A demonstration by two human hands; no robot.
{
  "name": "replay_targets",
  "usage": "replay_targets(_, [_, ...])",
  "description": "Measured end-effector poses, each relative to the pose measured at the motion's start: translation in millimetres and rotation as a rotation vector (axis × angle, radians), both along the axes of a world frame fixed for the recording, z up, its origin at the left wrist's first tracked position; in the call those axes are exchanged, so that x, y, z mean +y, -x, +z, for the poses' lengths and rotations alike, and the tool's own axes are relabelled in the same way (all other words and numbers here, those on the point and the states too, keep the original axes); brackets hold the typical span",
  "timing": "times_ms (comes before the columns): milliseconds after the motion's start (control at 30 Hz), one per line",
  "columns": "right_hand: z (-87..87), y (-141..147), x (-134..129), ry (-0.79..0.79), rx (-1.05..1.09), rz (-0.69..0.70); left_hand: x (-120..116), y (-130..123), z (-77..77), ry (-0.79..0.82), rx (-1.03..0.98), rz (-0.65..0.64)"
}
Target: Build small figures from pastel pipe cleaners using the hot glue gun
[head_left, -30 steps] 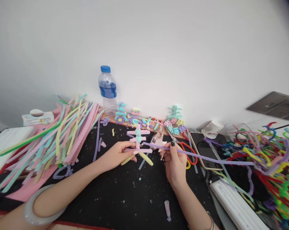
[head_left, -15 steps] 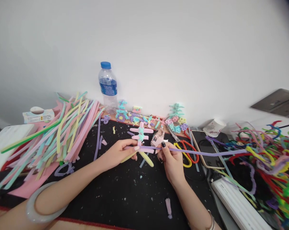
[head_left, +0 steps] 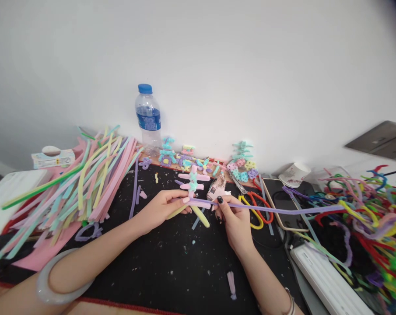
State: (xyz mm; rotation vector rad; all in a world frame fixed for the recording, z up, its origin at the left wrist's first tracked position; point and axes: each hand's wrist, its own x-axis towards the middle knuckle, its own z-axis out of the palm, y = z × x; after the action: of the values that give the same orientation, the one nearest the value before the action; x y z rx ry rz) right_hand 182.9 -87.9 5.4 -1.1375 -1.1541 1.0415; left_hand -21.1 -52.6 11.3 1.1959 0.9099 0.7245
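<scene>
My left hand (head_left: 168,208) pinches the lower part of a fuzzy figure (head_left: 193,186) made of pink bars with a mint strand wound up its middle and yellow pieces at the bottom. A long purple pipe cleaner (head_left: 276,210) lies across the figure's lower part. My right hand (head_left: 235,218) closes its thumb and fingers on this strand just right of the figure, and the strand runs on toward the right-hand pile. The fingers of my left hand partly cover the strand's left end.
Loose pipe cleaners (head_left: 101,175) lie left, a tangled pile (head_left: 378,236) right. Behind are a bottle (head_left: 148,116), small finished flowers (head_left: 242,170) and a glue gun (head_left: 217,188). Scissors (head_left: 255,210), a phone (head_left: 285,205), a paper cup (head_left: 294,174) and a white power strip (head_left: 325,280) sit right.
The purple strand's left end has come up slightly at my left fingertips. Both hands keep their holds, nearly still.
</scene>
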Motion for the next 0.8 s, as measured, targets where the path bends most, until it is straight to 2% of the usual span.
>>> replay_targets(400, [-1.9,-0.8,0.7,0.053,0.065,-0.014,1.6,0.3,-7.4,0.079,-0.136,0.022])
replay_targets(667, [-0.6,0.5,1.0,0.07,0.084,-0.015,-0.6,-0.6,1.0,0.173,-0.273,-0.048])
replay_targets(800, [-1.2,1.0,0.8,0.085,0.054,-0.02,-2.5,1.2,0.6,0.167,-0.304,-0.142])
